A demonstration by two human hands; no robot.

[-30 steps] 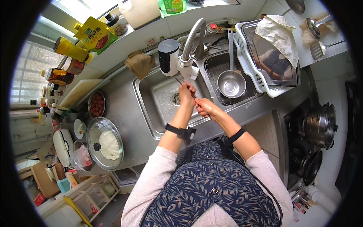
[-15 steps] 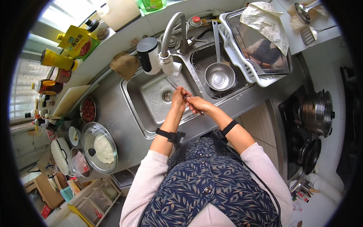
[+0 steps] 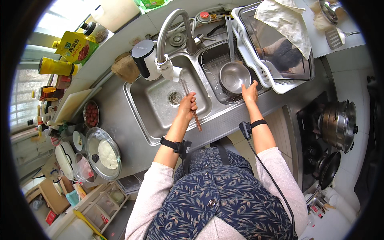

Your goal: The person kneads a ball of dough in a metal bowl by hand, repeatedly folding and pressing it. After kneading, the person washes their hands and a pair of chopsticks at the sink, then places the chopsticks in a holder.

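While the left hand is closed around a pair of brown chopsticks over the left sink basin, under the faucet, their loose lower ends could slip from the wet grip and drop into that basin. Further right, the right hand, fingers spread, touches the rim of the single steel ladle in the right basin, which could tip if pressed. Count: two chopsticks, one ladle, two basins.
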